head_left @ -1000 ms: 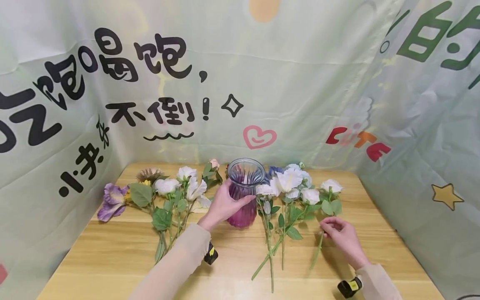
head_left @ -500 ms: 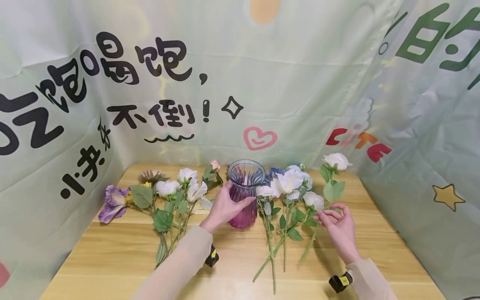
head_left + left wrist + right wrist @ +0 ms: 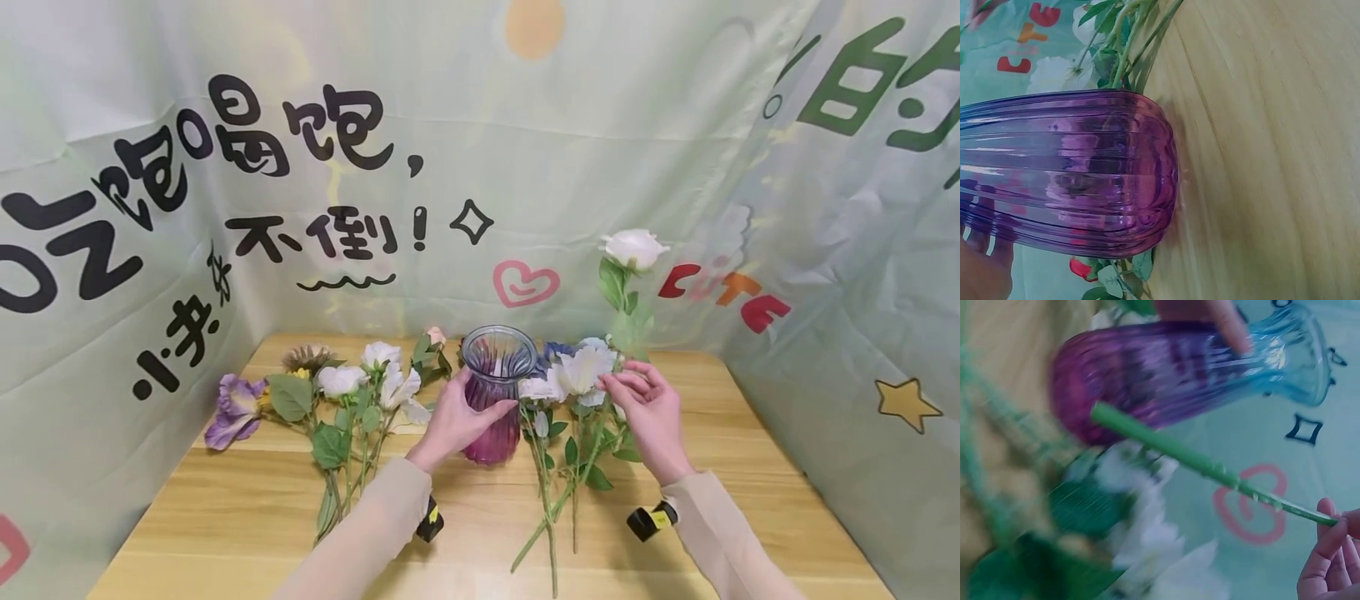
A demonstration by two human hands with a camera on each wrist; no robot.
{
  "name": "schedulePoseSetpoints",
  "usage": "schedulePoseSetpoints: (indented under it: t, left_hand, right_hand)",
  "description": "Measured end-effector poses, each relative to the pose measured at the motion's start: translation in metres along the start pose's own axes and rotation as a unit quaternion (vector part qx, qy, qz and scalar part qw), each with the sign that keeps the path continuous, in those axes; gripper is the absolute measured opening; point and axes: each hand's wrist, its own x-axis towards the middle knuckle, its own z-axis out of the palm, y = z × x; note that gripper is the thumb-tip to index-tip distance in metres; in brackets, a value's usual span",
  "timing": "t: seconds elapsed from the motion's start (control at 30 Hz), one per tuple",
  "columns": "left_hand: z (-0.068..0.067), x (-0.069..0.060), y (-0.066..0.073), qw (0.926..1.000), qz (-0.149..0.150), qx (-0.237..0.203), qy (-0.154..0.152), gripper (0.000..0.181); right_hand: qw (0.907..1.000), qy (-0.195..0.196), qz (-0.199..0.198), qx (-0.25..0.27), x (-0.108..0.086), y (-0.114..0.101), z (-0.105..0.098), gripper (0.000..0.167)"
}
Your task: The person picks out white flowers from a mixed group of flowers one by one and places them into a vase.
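A ribbed glass vase [image 3: 493,437], blue at the flared rim and purple below, stands upright on the table. My left hand [image 3: 459,423] grips its near left side, thumb across the front. To the right, my right hand [image 3: 651,417] pinches the stem of a white artificial rose [image 3: 633,248], held upright above the table. In the right wrist view the green stem [image 3: 1179,453] runs from the fingertips, its lower end in front of the vase. The left wrist view shows the vase base [image 3: 1147,175] close up, apparently on the wood.
Right of the vase lie white and blue flowers [image 3: 585,371] with crossed stems [image 3: 551,517]. On the left are white flowers [image 3: 341,381], a purple flower [image 3: 236,412] and leaves. A printed curtain [image 3: 420,167] surrounds the wooden table [image 3: 225,533].
My right hand has lifted the white rose off the table and carried it up and left, nearer the vase. The left hand keeps its grip on the vase.
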Motion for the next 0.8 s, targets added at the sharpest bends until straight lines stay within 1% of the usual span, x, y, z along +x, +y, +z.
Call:
schedulePoseSetpoints:
  t: [0.07,0.23,0.33,0.4,0.47,0.6,0.67,0.8]
  left_hand:
    - [0.0,0.0,0.0,1.0,-0.001,-0.002,0.003,0.066]
    - [0.001,0.0,0.001,1.0,-0.002,0.004,0.002,0.067]
    - [0.001,0.0,0.0,1.0,-0.002,0.006,0.0,0.068]
    - [0.001,0.0,0.0,1.0,0.002,0.007,0.0,0.068]
    - [0.0,0.0,0.0,0.9999,0.004,0.01,0.003,0.067]
    - [0.0,-0.001,-0.001,0.9998,0.007,0.018,0.005,0.067]
    - [0.0,-0.001,-0.001,0.9998,0.008,0.018,0.005,0.067]
    - [0.0,0.0,-0.002,0.9999,0.009,0.012,0.002,0.067]
  right_hand:
    - [0.9997,-0.01,-0.016,0.016,0.006,-0.009,0.011,0.031]
    - [0.997,-0.033,-0.053,0.046,0.02,-0.032,0.039,0.022]
    - [0.9945,-0.041,-0.071,0.065,0.026,-0.048,0.056,0.017]
    - [0.9922,-0.043,-0.08,0.085,0.03,-0.059,0.067,0.014]
    - [0.9885,-0.042,-0.09,0.114,0.033,-0.069,0.077,0.011]
    - [0.9765,-0.04,-0.118,0.176,0.037,-0.088,0.093,0.008]
    - [0.9718,-0.035,-0.135,0.19,0.039,-0.095,0.099,0.007]
    - [0.9656,-0.023,-0.167,0.198,0.043,-0.105,0.108,0.005]
